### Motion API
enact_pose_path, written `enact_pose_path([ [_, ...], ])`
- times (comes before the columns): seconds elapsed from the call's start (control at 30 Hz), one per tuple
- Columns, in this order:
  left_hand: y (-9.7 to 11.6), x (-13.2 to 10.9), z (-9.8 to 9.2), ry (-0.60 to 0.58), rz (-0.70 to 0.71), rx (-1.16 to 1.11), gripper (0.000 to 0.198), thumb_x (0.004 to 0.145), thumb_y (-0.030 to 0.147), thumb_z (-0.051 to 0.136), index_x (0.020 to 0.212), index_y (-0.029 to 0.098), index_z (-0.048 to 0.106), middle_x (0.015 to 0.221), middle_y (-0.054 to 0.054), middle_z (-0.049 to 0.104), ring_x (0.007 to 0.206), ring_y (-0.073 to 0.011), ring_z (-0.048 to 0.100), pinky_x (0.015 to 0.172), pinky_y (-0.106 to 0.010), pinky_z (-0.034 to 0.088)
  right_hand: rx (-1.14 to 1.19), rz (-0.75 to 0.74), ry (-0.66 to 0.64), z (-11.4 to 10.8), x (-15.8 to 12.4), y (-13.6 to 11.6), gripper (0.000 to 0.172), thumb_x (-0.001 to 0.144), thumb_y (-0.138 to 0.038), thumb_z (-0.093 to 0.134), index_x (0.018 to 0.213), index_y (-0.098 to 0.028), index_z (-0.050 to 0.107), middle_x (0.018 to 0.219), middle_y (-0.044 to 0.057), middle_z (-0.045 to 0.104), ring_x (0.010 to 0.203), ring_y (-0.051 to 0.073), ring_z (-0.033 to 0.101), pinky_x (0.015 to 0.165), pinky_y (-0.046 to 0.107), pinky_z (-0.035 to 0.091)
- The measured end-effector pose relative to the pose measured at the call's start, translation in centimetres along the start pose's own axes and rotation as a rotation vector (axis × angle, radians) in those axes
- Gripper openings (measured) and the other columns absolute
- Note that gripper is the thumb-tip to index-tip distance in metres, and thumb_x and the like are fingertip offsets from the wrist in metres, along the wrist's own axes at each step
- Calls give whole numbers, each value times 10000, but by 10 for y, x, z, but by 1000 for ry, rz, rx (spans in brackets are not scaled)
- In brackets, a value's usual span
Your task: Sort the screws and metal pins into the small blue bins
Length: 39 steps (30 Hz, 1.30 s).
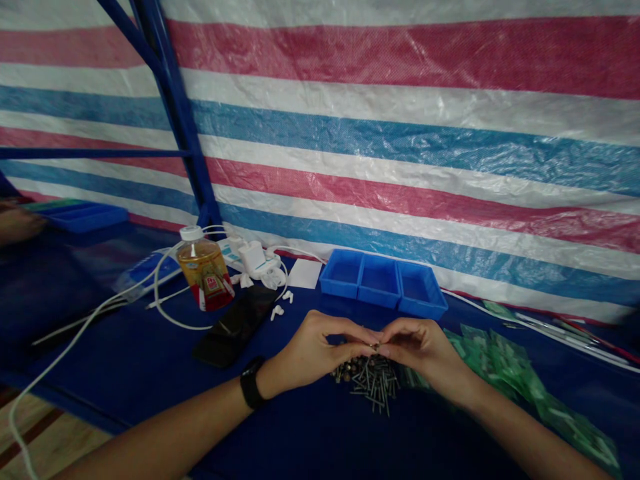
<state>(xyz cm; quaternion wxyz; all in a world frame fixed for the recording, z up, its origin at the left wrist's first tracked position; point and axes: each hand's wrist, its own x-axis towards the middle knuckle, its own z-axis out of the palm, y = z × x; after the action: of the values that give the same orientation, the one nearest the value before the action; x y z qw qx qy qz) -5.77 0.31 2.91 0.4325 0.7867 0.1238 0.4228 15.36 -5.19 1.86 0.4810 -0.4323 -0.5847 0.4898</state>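
Observation:
My left hand (327, 345) and my right hand (420, 343) meet fingertip to fingertip above a pile of metal screws (377, 381). Both are closed in a pinch on a tiny metallic piece (375, 347), mostly covered by the fingertips; its kind is too small to make out. Short, rounded metal pieces (346, 371) lie at the left side of the pile, partly under my left hand. A dark watch (253, 383) is on my left wrist. Beyond my hands stands a blue tray (360, 295) with three compartments.
Left of my hands lie a black phone (235, 328) and white earbuds (277, 311). A drink bottle (204, 270) stands near a white charger (253, 257) and cables. Green plastic bags (515, 370) lie at the right. Another person's hand (20, 223) shows at far left.

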Motion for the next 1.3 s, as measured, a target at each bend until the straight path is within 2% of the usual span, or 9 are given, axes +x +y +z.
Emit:
enact_pose_path([
  [0.17,0,-2,4,16,-28,-32,143,823,118,747,951,168,788,986,-52,781,885,-183,761,838,-232,612,29,30,0,-3,0,-2,188,697,-366,855,755,-220,754,788,20,761,733,153,686,723,272,538],
  [0.3,0,-2,5,35,6,-32,141,830,104,731,938,174,791,1002,-47,777,926,-190,754,875,-247,607,-1,35,-12,-4,1,-6,208,692,-376,852,745,-209,741,773,31,753,728,169,685,714,293,546],
  [0.47,0,-2,2,51,9,46,151,816,155,766,963,176,793,943,-47,786,841,-174,765,777,-199,611,-52,6,-51,-5,0,-10,171,723,-349,832,757,-208,741,776,27,747,721,159,677,716,283,541],
  [0.7,-3,-1,2,73,-69,60,141,813,227,779,933,154,795,891,-62,790,793,-183,765,728,-205,611,-154,-78,35,-2,0,-10,155,740,-350,818,758,-212,752,760,30,740,723,163,667,702,280,532],
  [1.03,4,1,0,117,152,235,103,838,163,738,929,155,786,865,-63,789,750,-154,749,688,-194,583,-100,-95,87,-2,1,-7,174,712,-369,830,753,-218,753,755,34,742,694,169,674,685,298,556],
  [1.2,0,0,-2,102,164,284,106,859,172,716,939,159,784,866,-58,785,752,-145,739,692,-190,574,-222,-111,88,-3,1,-8,170,756,-390,798,793,-227,764,780,35,742,736,178,672,709,306,543],
  [1.3,-2,1,-2,109,115,278,87,853,167,723,914,147,782,841,-50,782,734,-129,730,681,-163,558,-180,-91,115,-3,2,-9,158,743,-378,810,783,-232,763,771,24,742,717,165,664,698,292,531],
])
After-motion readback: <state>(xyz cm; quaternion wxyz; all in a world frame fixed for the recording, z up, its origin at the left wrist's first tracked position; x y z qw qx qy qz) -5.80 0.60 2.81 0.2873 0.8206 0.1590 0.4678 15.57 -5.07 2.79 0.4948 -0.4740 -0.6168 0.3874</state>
